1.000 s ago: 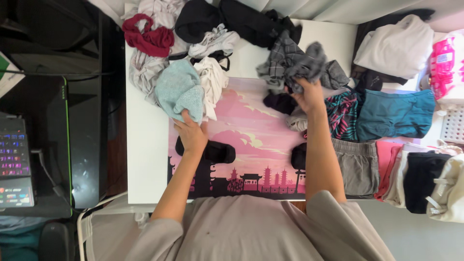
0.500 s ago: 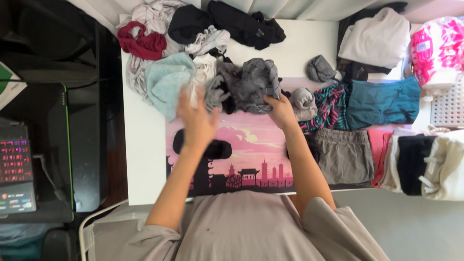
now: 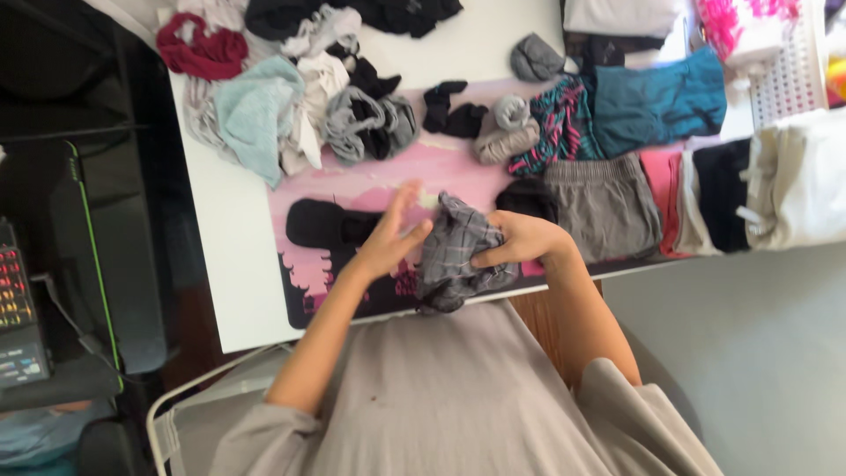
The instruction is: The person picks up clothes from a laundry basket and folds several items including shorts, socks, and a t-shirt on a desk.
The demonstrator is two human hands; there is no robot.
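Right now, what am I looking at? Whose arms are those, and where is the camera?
The camera sits on a person's head and looks down, so both arms are that person's own. The right hand has a grip on a grey checked cloth, and the left hand touches it with open fingers. Underneath lies a pink picture mat on a white table. A black sock lies beside the left hand, grey shorts by the right, and a laundry pile waits farther back.
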